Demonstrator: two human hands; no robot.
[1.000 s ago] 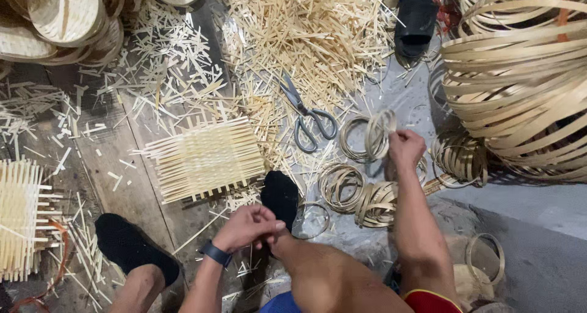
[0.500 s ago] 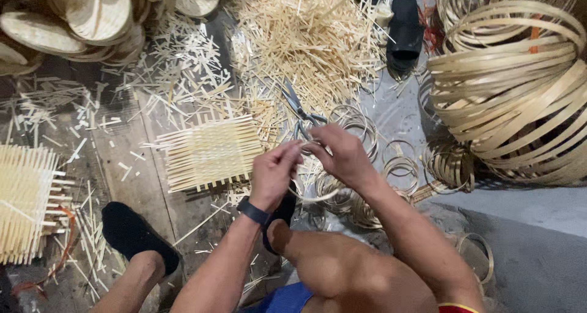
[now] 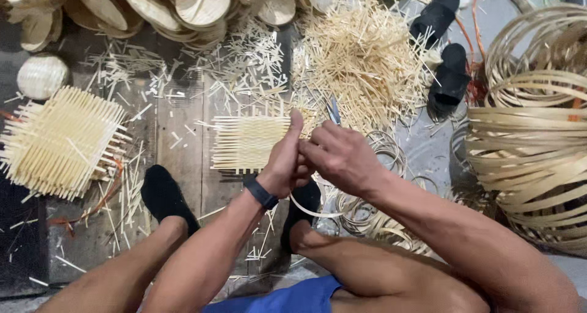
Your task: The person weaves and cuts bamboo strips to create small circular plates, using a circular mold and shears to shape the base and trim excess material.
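Bamboo strip [image 3: 315,213]: thin, light, springy — likely bends easily.
Grip: left hand [image 3: 284,160] and right hand [image 3: 342,157] pinch it — held near one end.

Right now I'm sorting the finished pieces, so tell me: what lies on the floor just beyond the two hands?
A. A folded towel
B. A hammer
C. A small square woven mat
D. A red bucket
C: a small square woven mat of pale strips lies flat on the floor, just beyond the left hand and right hand.
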